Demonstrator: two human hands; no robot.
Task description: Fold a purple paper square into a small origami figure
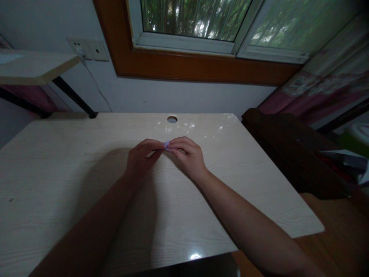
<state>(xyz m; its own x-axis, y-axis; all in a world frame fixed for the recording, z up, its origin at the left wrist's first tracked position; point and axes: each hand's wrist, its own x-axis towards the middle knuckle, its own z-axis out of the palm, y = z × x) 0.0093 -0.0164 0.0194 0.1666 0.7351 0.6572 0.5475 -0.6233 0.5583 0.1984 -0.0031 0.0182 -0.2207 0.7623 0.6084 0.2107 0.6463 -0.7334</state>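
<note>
A small piece of light purple paper (166,144) is pinched between my two hands, above the far middle of the pale wooden desk (184,215). Most of it is hidden by the fingers, so its full shape cannot be made out. My left hand (143,156) closes on its left side with thumb and fingertips. From the other side, my right hand (188,154) grips it the same way, and the fingertips of both hands almost meet.
A round cable hole (172,119) lies behind my hands near the desk's back edge. At the left a raised shelf (37,69) stands on black legs. Dark wooden furniture (276,154) borders the right side. Behind are a wall socket (88,49) and a window (196,19).
</note>
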